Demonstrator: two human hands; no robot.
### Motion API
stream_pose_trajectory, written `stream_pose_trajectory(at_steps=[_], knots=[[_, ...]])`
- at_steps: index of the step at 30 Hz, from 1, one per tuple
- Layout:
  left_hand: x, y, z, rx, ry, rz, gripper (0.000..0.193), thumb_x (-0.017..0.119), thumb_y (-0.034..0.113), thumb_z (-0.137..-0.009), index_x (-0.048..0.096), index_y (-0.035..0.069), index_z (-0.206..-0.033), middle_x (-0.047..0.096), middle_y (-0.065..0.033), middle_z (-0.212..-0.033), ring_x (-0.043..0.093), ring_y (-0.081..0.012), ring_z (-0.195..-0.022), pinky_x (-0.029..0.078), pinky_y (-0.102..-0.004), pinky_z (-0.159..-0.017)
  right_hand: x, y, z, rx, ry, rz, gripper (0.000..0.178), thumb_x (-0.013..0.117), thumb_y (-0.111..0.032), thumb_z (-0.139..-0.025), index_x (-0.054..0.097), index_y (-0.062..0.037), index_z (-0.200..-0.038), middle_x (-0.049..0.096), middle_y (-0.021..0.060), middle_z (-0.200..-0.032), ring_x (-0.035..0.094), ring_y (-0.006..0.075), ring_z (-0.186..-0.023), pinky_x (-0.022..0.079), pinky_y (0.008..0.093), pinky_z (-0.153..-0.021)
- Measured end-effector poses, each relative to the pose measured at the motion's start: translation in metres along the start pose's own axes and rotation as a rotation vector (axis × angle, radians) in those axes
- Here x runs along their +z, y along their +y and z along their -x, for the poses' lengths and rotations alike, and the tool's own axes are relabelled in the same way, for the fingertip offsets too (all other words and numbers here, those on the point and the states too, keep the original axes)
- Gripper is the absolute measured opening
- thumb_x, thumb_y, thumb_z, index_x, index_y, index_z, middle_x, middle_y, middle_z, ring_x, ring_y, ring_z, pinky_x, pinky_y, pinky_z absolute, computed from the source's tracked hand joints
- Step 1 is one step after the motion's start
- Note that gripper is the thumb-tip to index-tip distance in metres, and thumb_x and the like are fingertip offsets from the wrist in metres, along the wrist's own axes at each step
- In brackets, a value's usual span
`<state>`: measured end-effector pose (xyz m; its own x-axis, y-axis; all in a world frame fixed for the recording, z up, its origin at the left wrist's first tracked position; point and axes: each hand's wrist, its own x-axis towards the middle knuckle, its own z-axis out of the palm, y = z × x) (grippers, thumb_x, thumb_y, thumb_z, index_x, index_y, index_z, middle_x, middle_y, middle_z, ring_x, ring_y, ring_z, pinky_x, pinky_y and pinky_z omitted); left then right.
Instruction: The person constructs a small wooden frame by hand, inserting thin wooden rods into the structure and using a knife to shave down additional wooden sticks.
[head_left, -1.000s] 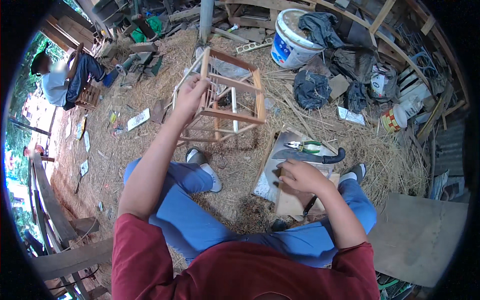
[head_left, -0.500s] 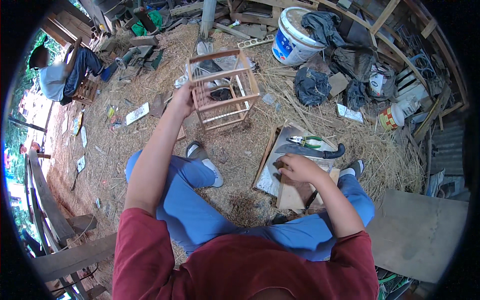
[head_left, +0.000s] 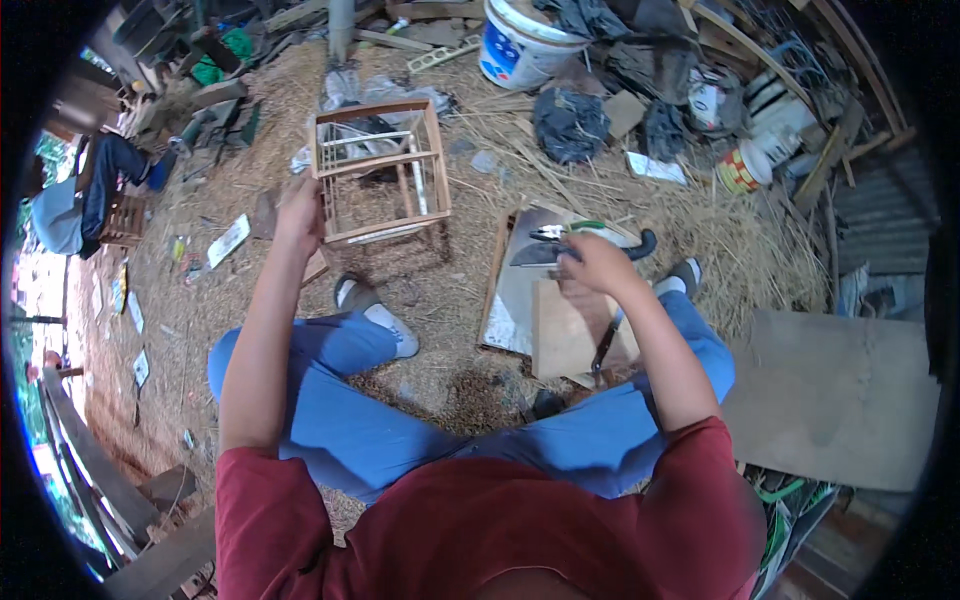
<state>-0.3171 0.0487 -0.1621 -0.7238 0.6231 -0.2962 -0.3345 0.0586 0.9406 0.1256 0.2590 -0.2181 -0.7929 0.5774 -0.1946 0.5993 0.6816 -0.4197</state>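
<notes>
I sit on straw-covered ground with my legs apart. My left hand (head_left: 300, 212) grips the left edge of a small wooden cage frame (head_left: 383, 170) that stands on the straw in front of me. My right hand (head_left: 597, 263) rests, fingers curled, over a dark-handled knife (head_left: 528, 256) lying on a flat panel (head_left: 508, 300). Whether it grips the knife is hidden. Green-handled pliers (head_left: 562, 231) lie just beyond that hand. A small plywood board (head_left: 565, 335) lies below it, by my right knee.
A white bucket (head_left: 522, 42) stands at the back, with dark rags (head_left: 570, 122) and a red and yellow can (head_left: 740, 170) near it. A grey sheet (head_left: 832, 400) lies at my right. Another person (head_left: 62, 212) sits far left among wood scraps.
My left hand has turned the cage and brought it down to the left onto the straw. My right hand has moved from the plywood board up to the knife and pliers.
</notes>
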Motion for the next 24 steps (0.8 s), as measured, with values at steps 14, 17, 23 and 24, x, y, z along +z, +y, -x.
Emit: stream_pose_trajectory(at_steps=[14,17,23,24], knots=[[-0.012,-0.010,0.005,0.091,-0.132,-0.273,0.047,0.051,0.010,-0.107,0.047,0.003,-0.154,0.068,-0.0046,-0.119,0.064,-0.0123,-0.095,0.053,-0.0288,-0.080,-0.001,0.043,-0.010,0.374,-0.021,0.180,0.040,0.077,-0.022,-0.089,0.068,-0.0069,-0.125,0.072,0.0219,-0.120,0.068,0.0395,-0.113,0.055,0.0474,-0.096],[-0.056,-0.025,-0.027,-0.017,0.000,-0.398,0.050,0.050,0.011,-0.105,0.048,0.010,-0.155,0.067,-0.0040,-0.116,0.064,-0.0145,-0.098,0.053,-0.0341,-0.082,-0.004,0.041,-0.013,0.405,0.042,0.163,0.039,0.076,-0.022,-0.089,0.069,-0.0114,-0.126,0.073,0.0198,-0.119,0.070,0.0385,-0.112,0.055,0.0489,-0.097],[-0.039,-0.022,-0.031,0.145,0.225,-0.438,0.061,0.058,0.018,-0.098,0.043,-0.005,-0.153,0.063,-0.0213,-0.134,0.062,-0.0263,-0.116,0.049,-0.0348,-0.096,-0.010,0.074,0.009,0.514,0.106,0.203,0.036,0.074,-0.018,-0.087,0.070,-0.0135,-0.123,0.074,0.0190,-0.117,0.070,0.0377,-0.111,0.056,0.0485,-0.095],[-0.035,-0.019,-0.031,0.148,0.223,-0.435,0.061,0.058,0.018,-0.098,0.043,-0.005,-0.153,0.063,-0.0213,-0.134,0.062,-0.0263,-0.116,0.049,-0.0348,-0.096,-0.008,0.079,0.011,0.515,0.111,0.205,0.036,0.074,-0.018,-0.087,0.070,-0.0135,-0.123,0.074,0.0190,-0.117,0.070,0.0377,-0.111,0.056,0.0485,-0.095]])
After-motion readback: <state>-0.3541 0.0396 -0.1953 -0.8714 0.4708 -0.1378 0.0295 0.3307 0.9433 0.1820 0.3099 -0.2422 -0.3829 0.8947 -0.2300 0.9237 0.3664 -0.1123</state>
